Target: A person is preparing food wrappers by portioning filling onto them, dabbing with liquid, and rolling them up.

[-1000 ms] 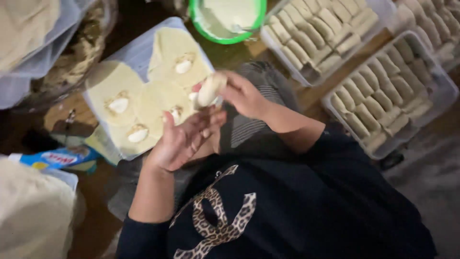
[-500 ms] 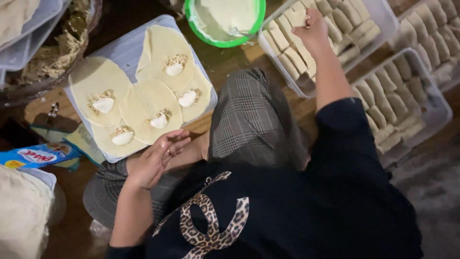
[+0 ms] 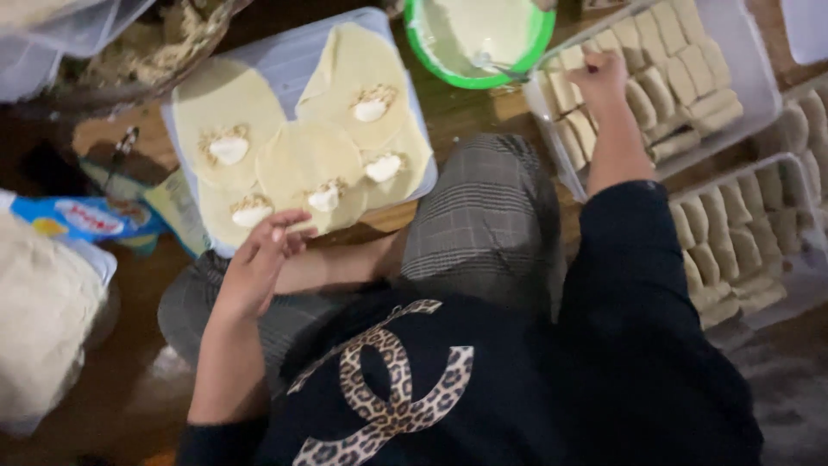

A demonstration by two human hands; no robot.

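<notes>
Right hand [image 3: 601, 82]: stretched out to the tray of rolled pieces [image 3: 733, 52]; grip state cannot be told.
Left hand [image 3: 259, 263]: open, empty, held nearest the filled wrappers [image 3: 319, 160], which lie just ahead.

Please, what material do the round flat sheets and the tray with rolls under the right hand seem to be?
The round sheets look like thin, pale, matte dough, limp at their edges. The tray seems to be clear glossy plastic, since its walls are see-through. The right hand reaches into it.

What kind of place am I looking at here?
Probably a home or small kitchen where filled rolls are made by hand on the floor: round pale dough wrappers topped with filling, clear plastic trays of folded rolls, and a green bowl of white paste.
</notes>
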